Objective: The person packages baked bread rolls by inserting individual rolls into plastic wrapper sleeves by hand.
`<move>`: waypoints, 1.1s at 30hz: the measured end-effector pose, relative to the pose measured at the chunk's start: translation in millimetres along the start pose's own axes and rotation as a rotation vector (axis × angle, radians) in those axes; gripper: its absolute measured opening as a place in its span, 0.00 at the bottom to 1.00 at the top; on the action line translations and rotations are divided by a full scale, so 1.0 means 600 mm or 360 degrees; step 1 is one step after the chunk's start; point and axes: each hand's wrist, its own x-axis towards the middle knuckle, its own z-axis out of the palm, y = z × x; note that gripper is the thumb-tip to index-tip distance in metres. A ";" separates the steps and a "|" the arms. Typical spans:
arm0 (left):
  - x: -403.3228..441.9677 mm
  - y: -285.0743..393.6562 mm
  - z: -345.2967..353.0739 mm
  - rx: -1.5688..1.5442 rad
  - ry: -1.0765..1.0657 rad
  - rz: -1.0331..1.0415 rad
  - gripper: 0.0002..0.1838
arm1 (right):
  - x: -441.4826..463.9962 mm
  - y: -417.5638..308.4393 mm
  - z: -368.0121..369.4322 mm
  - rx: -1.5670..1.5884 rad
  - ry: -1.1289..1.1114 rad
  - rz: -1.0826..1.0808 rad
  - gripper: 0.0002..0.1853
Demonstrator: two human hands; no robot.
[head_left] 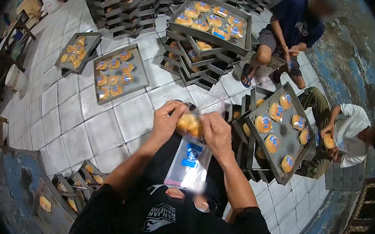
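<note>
A golden bun [190, 124] in a clear plastic bag is held up in front of my lap. My left hand [167, 120] is closed on the left side of the bagged bun, thumb and fingers pinching near its top. My right hand [216, 135] is closed at the bag's right side, its fingertips pressed together; the exact bit of film in them is hidden. Just below, a stack of clear printed plastic bags [188, 162] with blue labels lies on my lap.
To the right stands a stack of metal trays [290, 147] with bagged buns. Ahead rises another tray stack [242, 42]. Two trays [139, 83] sit on the tiled floor at left. A person [298, 26] sits ahead; another person [353, 133] at right holds a bun.
</note>
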 end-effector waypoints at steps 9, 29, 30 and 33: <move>-0.001 0.031 -0.023 0.0395 0.0365 0.0193 0.12 | 0.015 0.040 -0.023 0.0920 -0.0171 0.1186 0.19; -0.054 0.249 0.002 -0.0070 -0.0030 0.0443 0.31 | -0.145 0.195 -0.261 -0.1056 0.0908 0.0712 0.35; -0.058 0.287 -0.007 -0.0151 -0.0001 0.0726 0.31 | -0.154 0.207 -0.269 -0.1221 0.0923 0.0661 0.35; -0.061 0.364 -0.003 -0.0408 -0.0205 0.1288 0.30 | -0.170 0.172 -0.212 -0.0881 0.0679 0.0804 0.34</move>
